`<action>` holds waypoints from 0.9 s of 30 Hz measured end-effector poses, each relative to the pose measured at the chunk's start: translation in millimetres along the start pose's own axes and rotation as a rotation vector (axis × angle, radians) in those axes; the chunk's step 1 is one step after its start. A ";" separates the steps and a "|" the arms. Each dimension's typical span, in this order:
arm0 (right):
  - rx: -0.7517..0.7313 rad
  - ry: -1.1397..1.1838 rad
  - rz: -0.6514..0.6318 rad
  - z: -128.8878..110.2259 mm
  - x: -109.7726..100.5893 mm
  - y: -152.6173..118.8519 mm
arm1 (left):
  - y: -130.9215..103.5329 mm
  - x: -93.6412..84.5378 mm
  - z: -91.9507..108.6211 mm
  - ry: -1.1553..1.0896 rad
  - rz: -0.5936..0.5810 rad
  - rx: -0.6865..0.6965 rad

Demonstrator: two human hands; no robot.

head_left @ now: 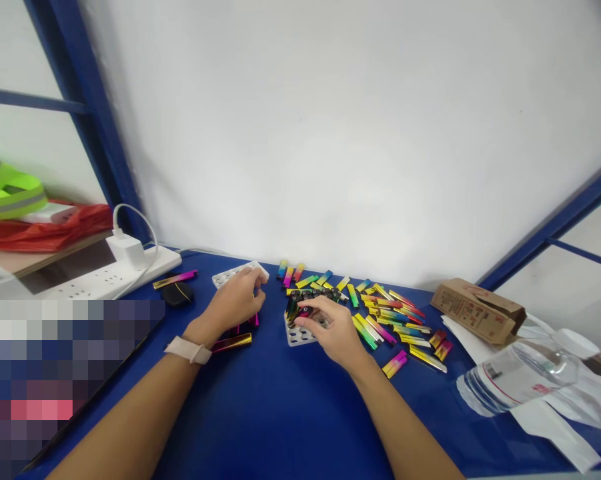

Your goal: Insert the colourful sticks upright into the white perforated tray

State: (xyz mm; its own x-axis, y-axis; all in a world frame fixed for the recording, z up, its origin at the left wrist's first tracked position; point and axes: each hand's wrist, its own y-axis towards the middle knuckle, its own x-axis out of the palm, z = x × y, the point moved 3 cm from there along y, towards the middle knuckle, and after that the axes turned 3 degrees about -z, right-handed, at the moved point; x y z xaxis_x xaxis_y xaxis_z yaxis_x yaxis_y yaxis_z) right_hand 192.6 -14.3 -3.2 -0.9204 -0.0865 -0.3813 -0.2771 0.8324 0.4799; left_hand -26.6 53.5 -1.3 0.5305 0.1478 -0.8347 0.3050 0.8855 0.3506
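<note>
My right hand (pixel 327 327) pinches a shiny, dark-ended lighter-like case (pixel 305 311) at the front of a white tray (pixel 300 339) with oval holes. Several similar upright cases (pixel 316 293) with dark ends stand in the tray's back rows. My left hand (pixel 239 300) is curled, its fingertips pointing down over a few pink and gold cases; whatever they grip is hidden. A gold and red case (pixel 231 343) lies just below that hand. Behind it sits a second white holed tray (pixel 225 275), partly covered by the fingers.
Many loose rainbow metallic cases (pixel 395 313) lie scattered to the right. A cardboard box (pixel 480 310) and a water bottle (pixel 515 373) lie beyond them. At left are a black mouse (pixel 178 294), another case (pixel 175 279) and a white power strip (pixel 95 283).
</note>
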 end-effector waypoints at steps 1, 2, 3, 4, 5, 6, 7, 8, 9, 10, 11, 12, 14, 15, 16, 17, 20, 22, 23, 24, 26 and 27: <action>-0.010 -0.022 -0.006 -1.0 0.7 0.0 | -0.6 1.8 -2.7 0.080 0.017 -0.035; -0.022 -0.046 -0.012 -2.2 1.0 -0.1 | -1.5 3.9 -4.3 0.139 0.013 -0.054; -0.034 -0.067 -0.019 -3.4 1.2 -0.1 | -2.5 5.8 -5.2 0.185 -0.003 -0.069; -0.047 -0.085 -0.028 -4.6 1.3 -0.1 | -3.4 7.5 -5.4 0.216 -0.025 -0.077; -0.060 -0.101 -0.038 -5.5 1.3 -0.2 | -4.0 8.8 -4.7 0.238 -0.048 -0.073; -0.073 -0.115 -0.049 -6.2 1.3 -0.4 | -4.4 9.8 -3.5 0.252 -0.069 -0.061; -0.087 -0.128 -0.058 -6.7 1.2 -0.6 | -4.5 10.6 -1.9 0.260 -0.086 -0.045; -0.099 -0.142 -0.066 -6.9 1.1 -1.0 | -4.4 11.2 -0.2 0.262 -0.100 -0.026; -0.109 -0.160 -0.072 -7.0 1.0 -1.4 | -4.1 11.8 1.6 0.257 -0.110 -0.006; -0.115 -0.180 -0.075 -6.8 0.8 -1.8 | -3.9 12.3 3.0 0.246 -0.117 0.012; -0.111 -0.201 -0.075 -6.3 0.5 -2.3 | -3.7 12.7 4.1 0.232 -0.118 0.025; -0.098 -0.219 -0.072 -5.6 0.1 -2.7 | -3.5 13.2 4.8 0.215 -0.117 0.035; -0.060 -0.243 -0.057 -3.8 -1.2 -3.5 | -3.3 14.4 5.6 0.180 -0.116 0.058; -0.043 -0.254 -0.051 -3.0 -2.0 -3.7 | -3.2 15.1 5.8 0.161 -0.118 0.071; -0.031 -0.266 -0.050 -2.6 -2.7 -3.9 | -3.2 15.9 5.9 0.142 -0.119 0.085; -0.029 -0.279 -0.053 -2.5 -3.4 -3.9 | -3.1 16.8 6.0 0.122 -0.121 0.098; -0.055 -0.320 -0.072 -4.5 -4.7 -3.7 | -3.1 18.0 6.6 0.056 -0.106 0.135; -0.084 -0.334 -0.077 -6.4 -4.8 -3.5 | -2.9 17.5 7.4 0.024 -0.084 0.151; -0.097 -0.336 -0.079 -7.1 -4.4 -3.4 | -2.6 16.9 7.9 0.009 -0.073 0.154; -0.111 -0.334 -0.084 -7.5 -3.8 -3.4 | -2.2 16.1 8.4 -0.005 -0.063 0.151; -0.146 -0.325 -0.088 -7.4 -2.2 -3.4 | -0.9 14.1 9.5 -0.032 -0.047 0.130; -0.167 -0.321 -0.084 -6.9 -1.5 -3.4 | -0.2 13.1 10.0 -0.046 -0.042 0.112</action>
State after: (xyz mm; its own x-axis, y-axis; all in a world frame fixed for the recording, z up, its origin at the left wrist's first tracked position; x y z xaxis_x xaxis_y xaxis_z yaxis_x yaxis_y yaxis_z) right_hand 193.0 -20.8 1.2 -0.7664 0.0477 -0.6406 -0.4135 0.7264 0.5489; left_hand -11.8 50.9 -8.0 0.5502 0.0896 -0.8302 0.4128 0.8351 0.3637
